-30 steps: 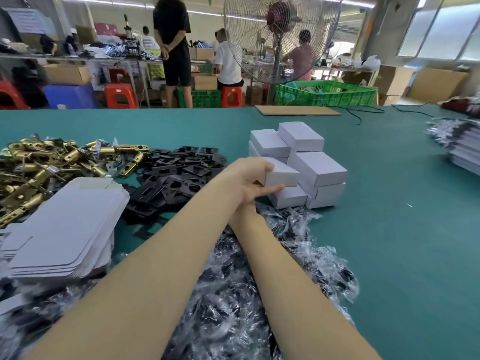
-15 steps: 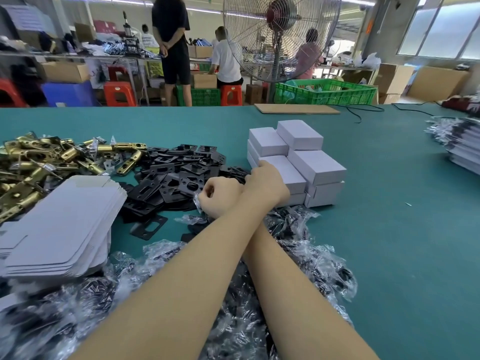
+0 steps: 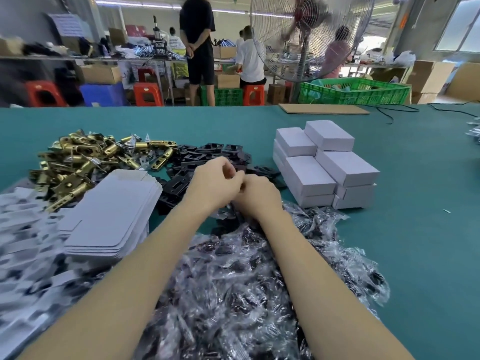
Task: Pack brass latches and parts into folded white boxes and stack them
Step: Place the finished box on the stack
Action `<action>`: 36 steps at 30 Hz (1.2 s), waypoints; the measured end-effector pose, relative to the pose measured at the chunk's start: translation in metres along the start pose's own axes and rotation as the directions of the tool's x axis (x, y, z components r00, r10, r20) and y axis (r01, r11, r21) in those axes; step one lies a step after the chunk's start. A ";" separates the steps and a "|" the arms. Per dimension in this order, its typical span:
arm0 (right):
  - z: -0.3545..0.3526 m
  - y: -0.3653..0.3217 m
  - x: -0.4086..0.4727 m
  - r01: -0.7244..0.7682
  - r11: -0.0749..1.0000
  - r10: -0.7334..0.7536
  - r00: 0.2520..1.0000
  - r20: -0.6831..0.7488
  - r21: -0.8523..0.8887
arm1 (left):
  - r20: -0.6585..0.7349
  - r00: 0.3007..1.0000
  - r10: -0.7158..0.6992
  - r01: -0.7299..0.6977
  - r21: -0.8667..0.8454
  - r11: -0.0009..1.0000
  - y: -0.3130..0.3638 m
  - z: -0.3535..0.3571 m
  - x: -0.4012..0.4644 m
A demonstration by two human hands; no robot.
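Both hands meet above the middle of the green table [image 3: 389, 255], and everything else can be placed from that meeting point. The left hand [image 3: 215, 183] has its fingers curled inward with the tips bent toward the right hand [image 3: 259, 196], whose knuckles face the camera and whose fingers are also curled; the two touch at the fingertips, and something small and dark seems to sit between them, but motion blur hides what it is and which hand has hold of it. Both forearms stretch forward from the near edge, side by side. Just right of the hands stands the stack of closed white boxes [image 3: 324, 167]: seven can be counted for sure, in two layers, with more possibly hidden behind. Directly beyond and under the hands lies one spread of black plates [image 3: 202, 162], too many and too overlapped to count. Further left of those is one heap of brass latches [image 3: 78, 162], likewise uncountable. Left of the left wrist sits one pile of flat unfolded box blanks [image 3: 111, 216], at least five edges showing. Beneath both forearms spreads one heap of small clear plastic bags [image 3: 246, 281] holding dark parts.
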State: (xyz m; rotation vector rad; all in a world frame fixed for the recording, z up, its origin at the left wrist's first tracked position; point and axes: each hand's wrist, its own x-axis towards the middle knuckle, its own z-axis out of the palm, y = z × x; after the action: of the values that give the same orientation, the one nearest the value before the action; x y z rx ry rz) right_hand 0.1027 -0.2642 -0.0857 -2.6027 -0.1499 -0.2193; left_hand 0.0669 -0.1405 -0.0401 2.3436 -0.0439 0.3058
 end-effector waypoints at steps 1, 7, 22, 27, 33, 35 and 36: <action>0.002 -0.002 0.002 0.003 1.000 -0.003 1.000 -0.002 0.001 | -0.007 1.000 -0.023 0.023 -0.023 0.999 -0.012 -0.002 -0.005; -0.006 -0.014 -0.001 0.084 0.995 -0.083 0.996 0.026 -0.053 | -0.026 0.994 -0.104 0.097 -0.210 0.973 -0.059 -0.001 -0.029; -0.037 -0.039 -0.003 0.175 0.954 -0.054 0.897 0.439 -0.241 | -0.019 0.985 -0.169 0.154 -0.328 0.932 -0.057 -0.003 -0.035; -0.043 -0.035 -0.005 0.096 0.943 0.029 0.931 0.363 -0.319 | -0.010 0.983 -0.185 0.170 -0.347 0.923 -0.056 -0.004 -0.036; -0.049 -0.046 -0.005 0.135 0.954 -0.051 0.953 0.298 -0.266 | 0.017 0.982 -0.190 0.186 -0.305 0.934 -0.055 -0.004 -0.036; -0.051 -0.051 -0.007 0.154 0.967 -0.098 0.961 0.259 -0.205 | 0.021 0.983 -0.182 0.180 -0.290 0.940 -0.056 -0.003 -0.036; -0.051 -0.056 -0.008 0.177 0.969 -0.138 0.966 0.217 -0.173 | 0.026 0.982 -0.187 0.186 -0.293 0.938 -0.055 -0.004 -0.037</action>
State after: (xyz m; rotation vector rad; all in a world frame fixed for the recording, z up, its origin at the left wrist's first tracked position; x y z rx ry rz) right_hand 0.0797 -0.2428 -0.0161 -2.8034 -0.4309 -0.0217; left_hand 0.0365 -0.1005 -0.0838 2.0327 0.1261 0.1930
